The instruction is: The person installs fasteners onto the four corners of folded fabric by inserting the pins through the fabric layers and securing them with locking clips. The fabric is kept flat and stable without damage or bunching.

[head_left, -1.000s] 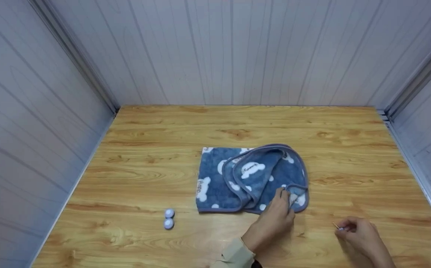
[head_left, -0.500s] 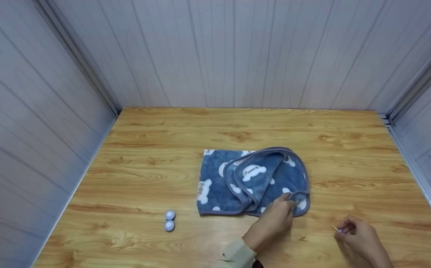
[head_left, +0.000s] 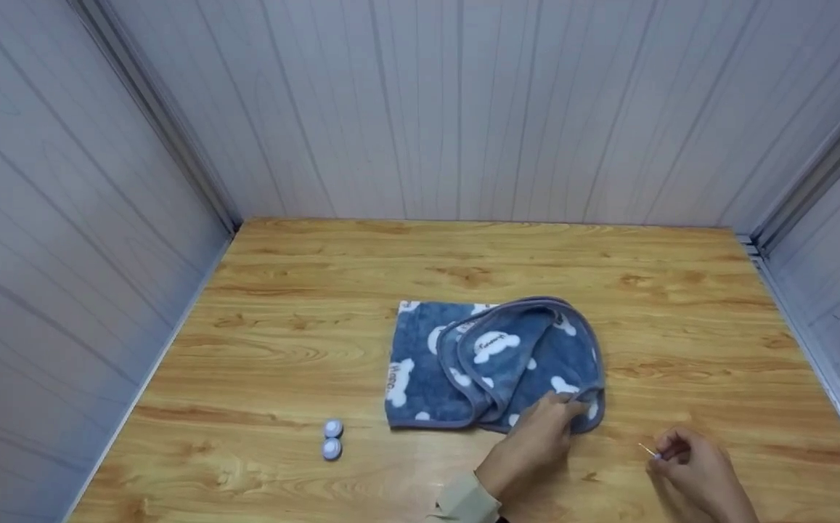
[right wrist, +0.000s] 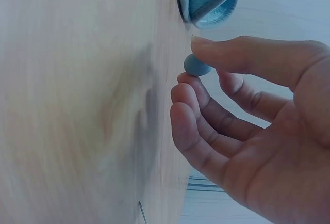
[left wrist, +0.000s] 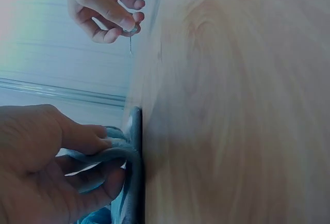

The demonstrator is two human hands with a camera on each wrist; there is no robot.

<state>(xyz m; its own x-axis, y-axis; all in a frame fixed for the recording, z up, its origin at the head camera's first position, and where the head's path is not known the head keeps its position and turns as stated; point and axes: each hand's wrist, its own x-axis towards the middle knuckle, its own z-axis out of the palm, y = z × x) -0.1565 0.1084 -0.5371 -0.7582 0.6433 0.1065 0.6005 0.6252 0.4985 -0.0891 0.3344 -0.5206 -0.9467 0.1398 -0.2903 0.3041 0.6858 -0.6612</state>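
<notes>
Head view: left hand [head_left: 538, 430] pinches the blue cloth [head_left: 496, 367], lettered apparently "Happ"; right hand [head_left: 699, 463] pinches a round-headed pin [head_left: 656, 456].

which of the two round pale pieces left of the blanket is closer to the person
The lower round piece in the head view; the upper one lies just beyond it.

It seems to be a small work booth: pale panel walls [head_left: 427, 109] stand on three sides of a wood-grain desk [head_left: 282, 290], and metal strips [head_left: 155, 109] run along the corners.
</notes>
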